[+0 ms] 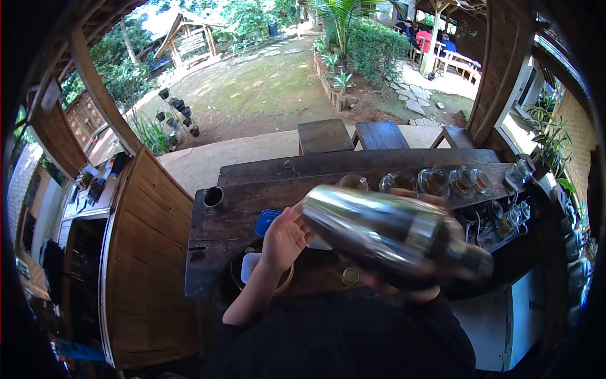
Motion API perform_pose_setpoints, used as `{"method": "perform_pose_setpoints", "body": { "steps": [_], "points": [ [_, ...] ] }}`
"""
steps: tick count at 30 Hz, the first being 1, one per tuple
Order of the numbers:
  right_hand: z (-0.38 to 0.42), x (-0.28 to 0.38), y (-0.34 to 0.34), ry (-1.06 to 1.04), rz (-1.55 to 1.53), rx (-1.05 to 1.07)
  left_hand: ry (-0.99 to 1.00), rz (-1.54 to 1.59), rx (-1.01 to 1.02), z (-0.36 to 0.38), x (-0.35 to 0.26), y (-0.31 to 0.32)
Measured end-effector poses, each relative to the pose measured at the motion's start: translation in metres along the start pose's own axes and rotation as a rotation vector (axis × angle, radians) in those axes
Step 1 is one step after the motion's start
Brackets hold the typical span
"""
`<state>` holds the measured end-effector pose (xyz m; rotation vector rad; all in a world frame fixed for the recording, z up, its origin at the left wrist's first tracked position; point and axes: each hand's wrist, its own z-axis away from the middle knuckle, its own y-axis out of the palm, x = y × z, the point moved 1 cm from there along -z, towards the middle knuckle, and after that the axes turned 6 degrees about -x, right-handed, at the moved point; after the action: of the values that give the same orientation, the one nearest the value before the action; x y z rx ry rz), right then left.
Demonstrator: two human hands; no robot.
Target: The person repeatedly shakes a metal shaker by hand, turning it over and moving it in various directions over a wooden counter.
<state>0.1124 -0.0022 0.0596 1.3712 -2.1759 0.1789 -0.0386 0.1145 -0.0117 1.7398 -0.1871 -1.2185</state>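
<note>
A shiny metal cocktail shaker is held up over the counter, tilted, with its narrow capped end to the lower right and its wide base to the upper left. My right hand wraps around it toward the capped end, blurred by motion. At the base, my left hand has its fingers against the metal, some of them hidden behind it. Below the shaker stands a small glass with yellowish contents. Near my left wrist are a white plastic container and a blue lid.
A dark metal cup stands at the left of the wooden counter. Several glass cups and jars line its back right, with more glassware on a rack. Stools stand beyond; people sit far off.
</note>
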Motion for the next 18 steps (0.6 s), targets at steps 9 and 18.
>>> {"method": "perform_pose_setpoints", "body": {
  "steps": [9, 18],
  "points": [
    [-0.013, 0.036, -0.022, 0.23, 0.308, 0.281, 0.027, 0.011, -0.007, -0.004, 0.001, 0.004],
    [0.007, -0.026, 0.006, -0.122, 0.156, 0.043, -0.034, 0.285, 0.098, -0.013, 0.015, -0.014]
  ]
}}
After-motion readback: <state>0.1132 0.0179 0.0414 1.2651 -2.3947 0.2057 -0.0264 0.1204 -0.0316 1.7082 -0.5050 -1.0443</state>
